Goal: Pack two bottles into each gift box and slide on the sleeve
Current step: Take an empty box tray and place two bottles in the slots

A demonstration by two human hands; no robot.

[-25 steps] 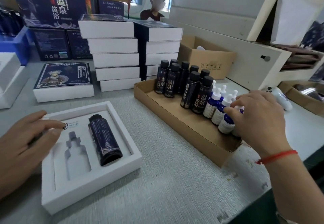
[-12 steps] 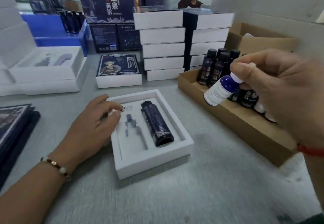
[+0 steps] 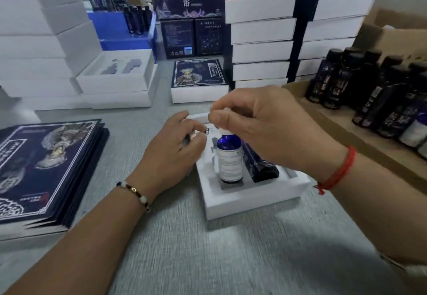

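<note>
At far left we see a stack of dark blue printed sleeves (image 3: 44, 167) lying flat on the grey table (image 3: 231, 253). Behind it stand white foam trays (image 3: 115, 75), one of them uncovered.

Our left hand (image 3: 175, 153) rests on the left edge of the white gift box (image 3: 249, 195), fingers loosely curled; we cannot tell whether they grip the rim.

In the box, a blue dropper bottle (image 3: 230, 158) with a white label stands over the left slot, its base at the cut-out. Our right hand (image 3: 265, 128) pinches its white top between thumb and fingertips. Just to the right, a dark bottle (image 3: 260, 163) lies in its slot.

Behind are two stacks of sleeved boxes (image 3: 261, 38). At far right, a cardboard tray (image 3: 360, 137) holds upright dark bottles (image 3: 369, 91).
</note>
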